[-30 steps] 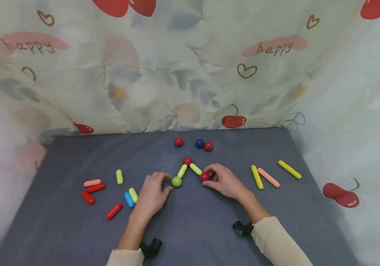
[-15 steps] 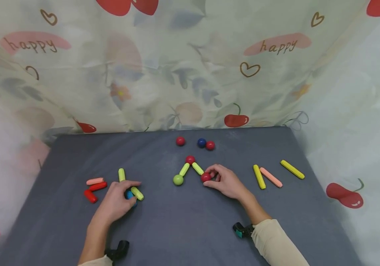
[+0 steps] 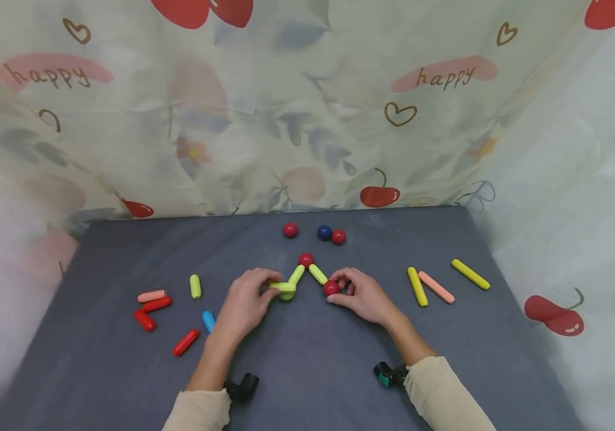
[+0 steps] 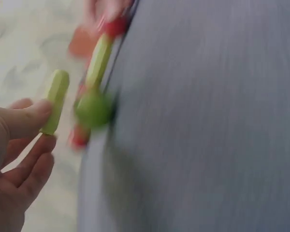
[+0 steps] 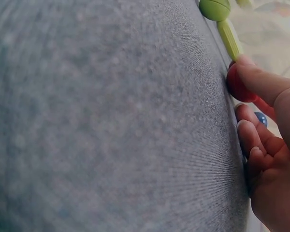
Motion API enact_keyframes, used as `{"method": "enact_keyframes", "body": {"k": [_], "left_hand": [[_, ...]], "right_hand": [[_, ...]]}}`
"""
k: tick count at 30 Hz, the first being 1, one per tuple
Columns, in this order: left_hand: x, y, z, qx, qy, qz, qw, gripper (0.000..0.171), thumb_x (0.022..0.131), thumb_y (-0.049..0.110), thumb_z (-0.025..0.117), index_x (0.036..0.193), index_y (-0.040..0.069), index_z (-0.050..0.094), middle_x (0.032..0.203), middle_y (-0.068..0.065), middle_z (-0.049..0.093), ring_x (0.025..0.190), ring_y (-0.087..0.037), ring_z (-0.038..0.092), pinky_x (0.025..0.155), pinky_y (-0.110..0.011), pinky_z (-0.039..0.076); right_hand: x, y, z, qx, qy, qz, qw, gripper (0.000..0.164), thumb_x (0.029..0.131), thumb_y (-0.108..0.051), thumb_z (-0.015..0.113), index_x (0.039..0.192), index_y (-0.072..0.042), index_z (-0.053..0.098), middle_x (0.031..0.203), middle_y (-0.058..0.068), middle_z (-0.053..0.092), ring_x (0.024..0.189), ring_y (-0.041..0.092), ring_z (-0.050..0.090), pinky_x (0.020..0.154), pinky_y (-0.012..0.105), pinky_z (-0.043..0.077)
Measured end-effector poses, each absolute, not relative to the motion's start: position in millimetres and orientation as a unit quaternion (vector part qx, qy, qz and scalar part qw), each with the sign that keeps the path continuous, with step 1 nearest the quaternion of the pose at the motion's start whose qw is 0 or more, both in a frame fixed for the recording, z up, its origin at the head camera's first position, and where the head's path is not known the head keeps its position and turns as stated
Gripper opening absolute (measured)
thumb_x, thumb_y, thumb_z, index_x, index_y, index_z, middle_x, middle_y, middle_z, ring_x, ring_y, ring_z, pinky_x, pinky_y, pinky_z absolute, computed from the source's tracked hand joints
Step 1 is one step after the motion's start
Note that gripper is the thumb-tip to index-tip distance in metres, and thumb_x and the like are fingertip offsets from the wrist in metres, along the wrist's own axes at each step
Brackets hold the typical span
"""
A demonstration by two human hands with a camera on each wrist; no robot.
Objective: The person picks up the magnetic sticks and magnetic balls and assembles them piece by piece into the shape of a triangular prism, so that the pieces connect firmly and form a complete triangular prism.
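Observation:
In the head view my left hand (image 3: 248,299) pinches a short yellow-green toy building stick (image 3: 279,287) between thumb and fingers. The stick overlaps the green ball (image 4: 93,110) there; in the left wrist view it appears beside that ball. An inverted V lies mid-table: a red ball (image 3: 306,260) at the top, a left yellow-green stick (image 3: 297,274) running to the green ball, and a right one (image 3: 317,274) running to a second red ball (image 3: 331,288). My right hand (image 3: 364,294) holds this second red ball with thumb and fingers.
Behind the V are a red ball (image 3: 290,230) and a touching pair, blue (image 3: 324,233) and red (image 3: 338,237). At left lie several sticks: pink (image 3: 151,296), red (image 3: 186,342), yellow-green (image 3: 195,287), blue (image 3: 208,321). Yellow (image 3: 417,287) and pink (image 3: 437,287) ones lie right.
My left hand left the green ball, reached the sticks at left, and came back to the ball with a yellow-green stick. My right hand has stayed on the red ball.

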State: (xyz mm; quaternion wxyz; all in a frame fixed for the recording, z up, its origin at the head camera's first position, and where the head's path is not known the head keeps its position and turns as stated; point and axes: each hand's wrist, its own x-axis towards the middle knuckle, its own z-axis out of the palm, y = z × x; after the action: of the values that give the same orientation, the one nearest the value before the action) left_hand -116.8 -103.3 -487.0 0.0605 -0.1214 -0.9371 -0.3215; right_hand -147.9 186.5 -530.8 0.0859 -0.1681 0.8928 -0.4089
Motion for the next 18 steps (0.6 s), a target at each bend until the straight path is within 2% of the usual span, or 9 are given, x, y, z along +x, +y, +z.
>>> {"method": "enact_keyframes", "body": {"k": [5, 10, 15, 18], "left_hand": [[-123.6, -58.9, -496.7, -0.147, -0.94, -0.299, 0.075, 0.024, 0.084, 0.02, 0.084, 0.107, 0.019, 0.078, 0.101, 0.005, 0.077, 0.095, -0.017, 0.057, 0.089, -0.038, 0.051], [-125.4, -50.2, -501.3, -0.155, -0.949, -0.266, 0.073, 0.023, 0.084, 0.022, 0.085, 0.106, 0.021, 0.078, 0.101, 0.005, 0.076, 0.102, -0.02, 0.053, 0.093, -0.043, 0.046], [-121.1, -60.2, -502.2, -0.117, -0.949, -0.29, 0.036, 0.042, 0.08, 0.021, 0.088, 0.12, 0.021, 0.074, 0.113, -0.001, 0.067, 0.109, -0.024, 0.053, 0.097, -0.044, 0.049], [-118.6, -66.8, -503.3, -0.074, -0.941, -0.329, 0.011, 0.048, 0.08, 0.017, 0.088, 0.125, 0.018, 0.07, 0.114, -0.002, 0.065, 0.107, -0.023, 0.057, 0.095, -0.042, 0.053]], "right_hand": [[-148.0, 183.6, -531.3, -0.171, 0.892, -0.411, 0.085, 0.035, 0.088, -0.037, 0.081, 0.118, -0.027, 0.066, 0.098, -0.002, 0.06, 0.077, 0.014, 0.055, 0.071, 0.024, 0.048], [-148.0, 181.2, -531.2, -0.171, 0.89, -0.414, 0.084, 0.034, 0.088, -0.038, 0.081, 0.117, -0.028, 0.066, 0.098, -0.002, 0.06, 0.076, 0.013, 0.054, 0.071, 0.025, 0.048], [-146.9, 182.2, -531.3, -0.172, 0.891, -0.412, 0.079, 0.035, 0.087, -0.038, 0.081, 0.116, -0.027, 0.066, 0.098, -0.002, 0.06, 0.076, 0.013, 0.054, 0.071, 0.025, 0.047], [-146.0, 183.1, -531.9, -0.169, 0.893, -0.409, 0.076, 0.035, 0.087, -0.037, 0.082, 0.115, -0.028, 0.066, 0.098, -0.002, 0.059, 0.076, 0.013, 0.053, 0.071, 0.025, 0.047]]}}
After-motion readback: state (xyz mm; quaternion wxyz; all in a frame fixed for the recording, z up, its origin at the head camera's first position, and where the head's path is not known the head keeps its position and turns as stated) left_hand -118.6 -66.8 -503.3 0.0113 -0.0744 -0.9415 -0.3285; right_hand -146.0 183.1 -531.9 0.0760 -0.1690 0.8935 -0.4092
